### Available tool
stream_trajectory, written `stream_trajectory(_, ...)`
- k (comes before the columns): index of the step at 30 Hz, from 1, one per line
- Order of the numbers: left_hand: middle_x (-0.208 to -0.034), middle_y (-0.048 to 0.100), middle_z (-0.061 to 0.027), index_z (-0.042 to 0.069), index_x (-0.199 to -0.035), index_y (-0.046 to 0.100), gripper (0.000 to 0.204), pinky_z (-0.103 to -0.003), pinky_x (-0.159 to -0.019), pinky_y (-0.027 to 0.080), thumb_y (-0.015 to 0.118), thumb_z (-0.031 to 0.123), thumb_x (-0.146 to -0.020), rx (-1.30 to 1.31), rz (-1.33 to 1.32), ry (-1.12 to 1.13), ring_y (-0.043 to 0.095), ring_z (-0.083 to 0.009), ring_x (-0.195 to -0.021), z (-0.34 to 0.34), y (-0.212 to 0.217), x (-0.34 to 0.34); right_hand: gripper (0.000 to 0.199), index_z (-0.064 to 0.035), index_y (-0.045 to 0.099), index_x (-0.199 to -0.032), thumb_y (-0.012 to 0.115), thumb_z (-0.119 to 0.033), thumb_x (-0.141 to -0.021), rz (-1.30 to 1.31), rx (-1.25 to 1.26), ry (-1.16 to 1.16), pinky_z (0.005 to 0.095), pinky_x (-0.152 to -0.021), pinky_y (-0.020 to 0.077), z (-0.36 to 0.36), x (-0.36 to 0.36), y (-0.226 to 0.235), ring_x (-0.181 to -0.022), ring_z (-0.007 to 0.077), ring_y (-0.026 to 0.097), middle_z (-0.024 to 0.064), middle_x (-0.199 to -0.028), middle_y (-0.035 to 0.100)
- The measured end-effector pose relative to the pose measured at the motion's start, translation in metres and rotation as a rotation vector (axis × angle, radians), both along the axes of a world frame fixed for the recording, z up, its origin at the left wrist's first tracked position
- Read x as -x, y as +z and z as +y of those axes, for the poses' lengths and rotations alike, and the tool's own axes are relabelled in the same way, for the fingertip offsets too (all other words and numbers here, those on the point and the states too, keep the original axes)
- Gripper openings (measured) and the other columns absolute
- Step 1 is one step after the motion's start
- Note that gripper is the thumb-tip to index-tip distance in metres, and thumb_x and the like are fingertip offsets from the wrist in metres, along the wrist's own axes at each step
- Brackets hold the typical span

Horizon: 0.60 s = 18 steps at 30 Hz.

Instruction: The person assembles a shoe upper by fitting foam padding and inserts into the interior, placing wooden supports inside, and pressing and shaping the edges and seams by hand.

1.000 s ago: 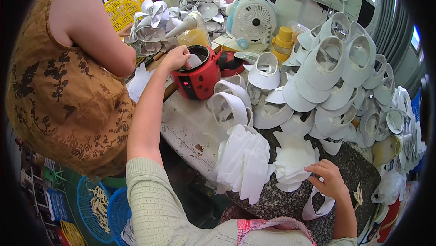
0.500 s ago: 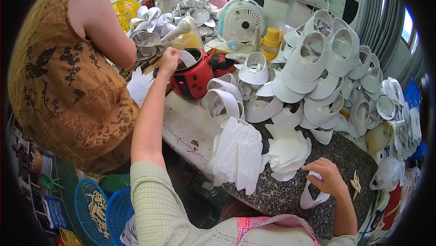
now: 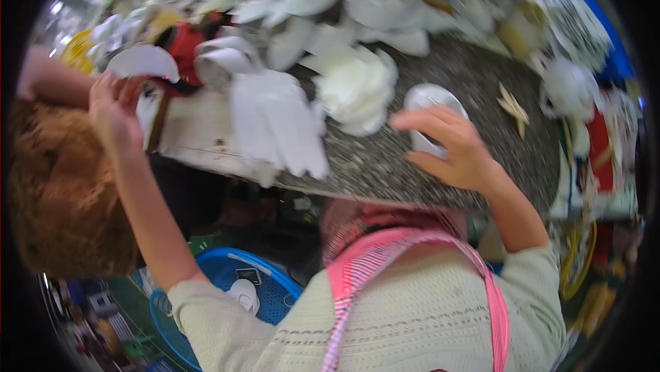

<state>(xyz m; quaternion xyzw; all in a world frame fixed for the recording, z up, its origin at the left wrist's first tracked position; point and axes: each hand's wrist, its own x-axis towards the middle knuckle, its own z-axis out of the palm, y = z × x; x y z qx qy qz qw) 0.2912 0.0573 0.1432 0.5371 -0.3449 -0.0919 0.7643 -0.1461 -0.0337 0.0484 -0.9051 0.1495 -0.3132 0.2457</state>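
Pinched in my left hand (image 3: 118, 114) is a white curved visor brim piece (image 3: 144, 63), raised at the far left beside the red pot (image 3: 184, 52). My right hand (image 3: 454, 145) hovers with thumb and fingers spread over a white ring-shaped band (image 3: 440, 97) on the dark speckled tabletop (image 3: 481, 70); whether the fingertips touch the band is hard to tell. Left of that band lies a stack of white curved pieces (image 3: 357, 90). A pile of long white strips (image 3: 278, 121) is farther left. The picture is blurred by motion.
White visor caps (image 3: 385, 1) are heaped at the back. Thin cream-coloured scraps (image 3: 513, 111) lie right of my right hand. A person in a brown patterned garment (image 3: 69, 193) stands close on my left. Below the table edge is a blue basket (image 3: 206, 262).
The view has swung, so the table appears higher and more to the left. My left hand has come away from the pot's mouth with the brim piece. My right hand stays at the band.
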Motion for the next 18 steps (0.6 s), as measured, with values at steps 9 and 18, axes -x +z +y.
stream_trajectory(9,-0.082,0.058,-0.0049,0.008,-0.093,0.051,0.011,-0.029,-0.06,0.05,0.051,0.018,-0.089,-0.507,0.516,-0.833,0.063,-0.0172,-0.065,0.01,-0.126,0.303,0.051,-0.0212,0.058,-0.114,0.066,-0.003,-0.067,-0.021,0.134,-0.179,0.0374,-0.08,0.0482,0.07,0.066,-0.049,-0.097,0.0294,0.053,0.0151,-0.116,0.045)
stream_trajectory(18,-0.083,0.058,-0.0073,0.006,-0.093,0.05,0.014,-0.026,-0.062,0.05,0.049,0.019,-0.089,-0.746,0.565,-1.003,0.064,-0.0173,-0.067,-0.027,-0.133,0.376,0.017,-0.0148,0.063,-0.084,0.064,-0.012,-0.068,0.011,0.419,-0.337,0.0329,-0.07,0.0497,0.066,0.122,-0.066,-0.086,0.0199,0.054,0.0081,-0.103,0.046)
